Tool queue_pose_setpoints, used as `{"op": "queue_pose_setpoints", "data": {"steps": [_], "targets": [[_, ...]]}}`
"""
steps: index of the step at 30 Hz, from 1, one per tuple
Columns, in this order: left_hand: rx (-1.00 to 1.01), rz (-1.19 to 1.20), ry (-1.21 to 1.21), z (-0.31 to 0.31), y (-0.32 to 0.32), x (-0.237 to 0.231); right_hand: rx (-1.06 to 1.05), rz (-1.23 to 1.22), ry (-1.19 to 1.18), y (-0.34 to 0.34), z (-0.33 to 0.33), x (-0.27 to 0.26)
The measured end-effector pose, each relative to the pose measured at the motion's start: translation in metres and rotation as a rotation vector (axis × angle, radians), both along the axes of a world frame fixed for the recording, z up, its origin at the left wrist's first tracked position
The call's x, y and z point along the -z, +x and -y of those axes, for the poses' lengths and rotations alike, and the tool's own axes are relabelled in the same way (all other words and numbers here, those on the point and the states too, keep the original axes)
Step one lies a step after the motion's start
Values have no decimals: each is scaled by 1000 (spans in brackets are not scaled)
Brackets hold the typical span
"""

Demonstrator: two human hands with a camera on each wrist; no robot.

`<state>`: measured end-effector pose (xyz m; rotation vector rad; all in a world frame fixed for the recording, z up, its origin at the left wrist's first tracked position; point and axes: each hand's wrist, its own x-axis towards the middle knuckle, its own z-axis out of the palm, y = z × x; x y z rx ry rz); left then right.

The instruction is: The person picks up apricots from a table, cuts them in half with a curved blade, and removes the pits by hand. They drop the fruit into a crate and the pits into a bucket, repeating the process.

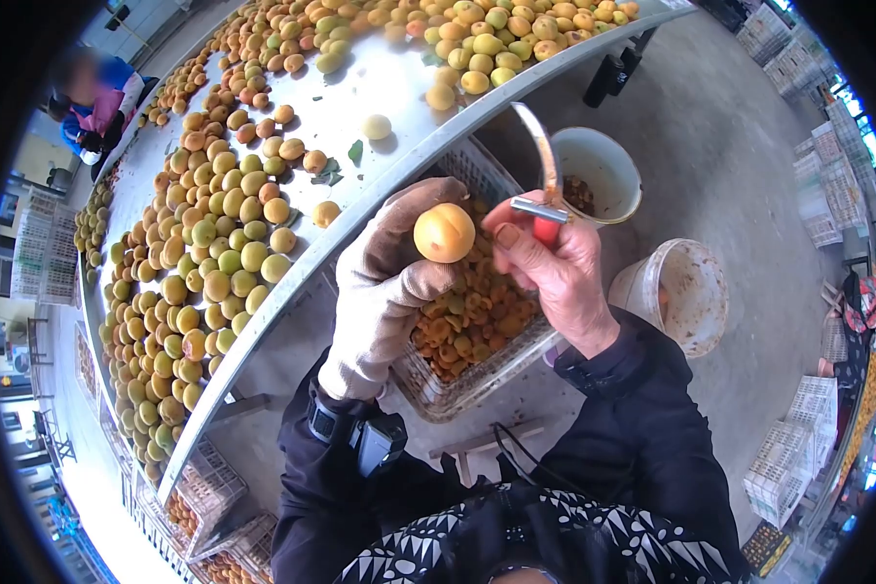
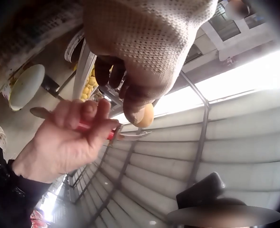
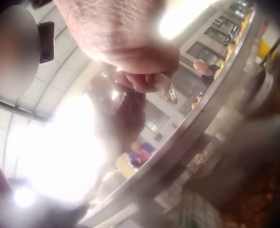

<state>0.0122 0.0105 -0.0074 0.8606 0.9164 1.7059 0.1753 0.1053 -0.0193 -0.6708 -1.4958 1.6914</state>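
In the head view a whole yellow-orange fruit (image 1: 445, 233) is held between the thumb and fingers of my gloved left hand (image 1: 378, 292). My bare right hand (image 1: 560, 277) grips a red-handled tool (image 1: 547, 226) with a curved metal piece (image 1: 540, 146), just right of the fruit and apart from it. Beneath both hands, a crate (image 1: 428, 401) holds cut orange fruit pieces (image 1: 472, 326). The left wrist view shows the fruit (image 2: 146, 115) at the glove's fingertips and the bare hand (image 2: 66, 137) around the red handle (image 2: 85, 127).
A raised table edge (image 1: 292, 282) curves past the left hand, with many loose fruits (image 1: 219, 214) on the table. Two buckets (image 1: 603, 161) (image 1: 696, 297) stand at the right on the floor. Stacked crates (image 1: 793, 448) are farther right; another person (image 1: 97, 107) is across the table.
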Motion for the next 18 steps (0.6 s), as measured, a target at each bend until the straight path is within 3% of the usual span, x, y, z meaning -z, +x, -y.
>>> {"op": "queue_pose_setpoints", "data": {"steps": [2,6,8,12,14,18], "targets": [[14,-23,3,-1,-1,3,-188,-79,-195,-2,6,-14],[34,-157,26,-3,-2,8,-166,-181,-293,-9,15,-16],[30,-272,45,-4,-3,10,-161,-182,-293,-9,14,-13],[-16,-281,-19,-2,-1,7,-131,-146,-264,-8,11,-14],[-28,-503,-30,0,-5,6,-129,-133,-224,-9,9,-10],[-76,-337,-123,4,5,0,-96,-45,-138,-14,12,-9]]}}
